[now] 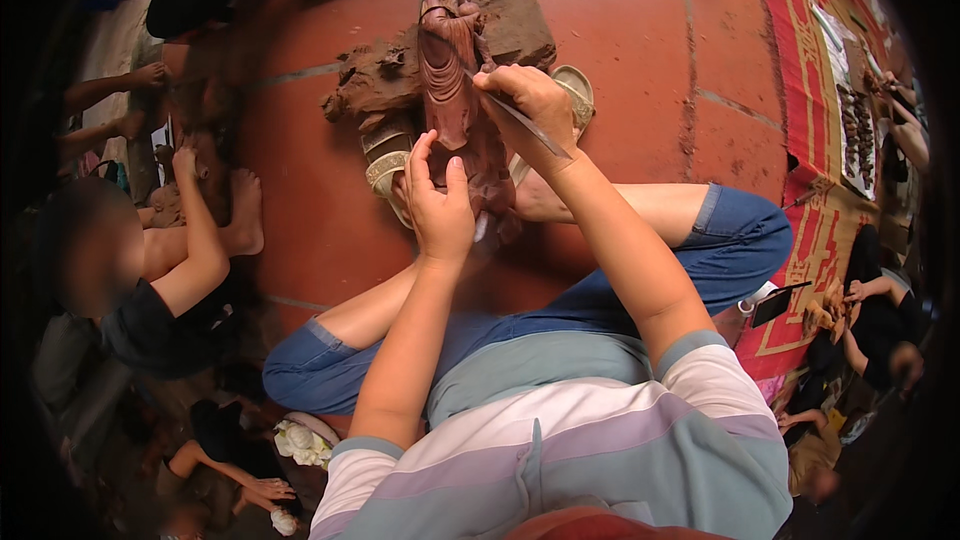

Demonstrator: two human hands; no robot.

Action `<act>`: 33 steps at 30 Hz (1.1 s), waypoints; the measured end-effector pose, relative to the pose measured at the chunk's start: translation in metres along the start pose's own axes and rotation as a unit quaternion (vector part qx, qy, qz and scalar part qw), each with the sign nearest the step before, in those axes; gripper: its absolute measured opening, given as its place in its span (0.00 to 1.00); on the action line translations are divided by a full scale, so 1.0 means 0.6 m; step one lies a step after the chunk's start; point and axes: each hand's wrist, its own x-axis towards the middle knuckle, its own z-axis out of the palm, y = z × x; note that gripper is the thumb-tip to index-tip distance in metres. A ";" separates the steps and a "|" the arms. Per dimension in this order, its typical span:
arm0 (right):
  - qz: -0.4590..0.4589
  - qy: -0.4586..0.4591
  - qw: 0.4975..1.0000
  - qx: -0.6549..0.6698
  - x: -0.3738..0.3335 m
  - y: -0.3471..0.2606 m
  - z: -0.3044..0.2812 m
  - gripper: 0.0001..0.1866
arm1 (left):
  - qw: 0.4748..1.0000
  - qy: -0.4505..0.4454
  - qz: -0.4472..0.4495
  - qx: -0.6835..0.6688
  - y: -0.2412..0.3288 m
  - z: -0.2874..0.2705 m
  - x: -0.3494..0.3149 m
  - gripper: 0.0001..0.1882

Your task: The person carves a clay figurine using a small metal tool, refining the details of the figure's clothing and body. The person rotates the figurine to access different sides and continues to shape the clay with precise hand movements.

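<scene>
A reddish-brown carved figurine [447, 70] of a bearded, robed figure stands between my bare feet, in front of me. My right hand [530, 98] is closed round a slim, flat metal tool [528, 128], with its fingertips close against the figurine's right side. The tool's free end points back toward my wrist; its working end is hidden. Beside the figurine's lower part is my left hand [440, 202], fingers stretched and apart. Whether it touches the carving I cannot tell. Rough brown wood pieces [518, 25] lie behind and left of the figurine.
Sandals [386, 162] lie by my feet on the red tiled floor [630, 90]. At the right runs a red and yellow patterned mat [800, 70] with a dark phone [778, 304] on it. Other people sit close by, including one [185, 270] at the left.
</scene>
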 end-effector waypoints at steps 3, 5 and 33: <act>-0.005 0.008 1.000 -0.004 -0.008 0.014 0.009 0.06 | 1.000 -0.003 0.013 0.013 0.005 -0.002 0.003 0.20; -0.005 -0.007 1.000 -0.012 -0.022 0.015 0.007 0.06 | 1.000 -0.003 0.019 0.016 0.004 0.000 0.002 0.20; -0.019 -0.085 0.996 -0.009 -0.050 -0.022 0.003 0.07 | 1.000 0.016 0.000 0.009 0.002 -0.012 -0.003 0.21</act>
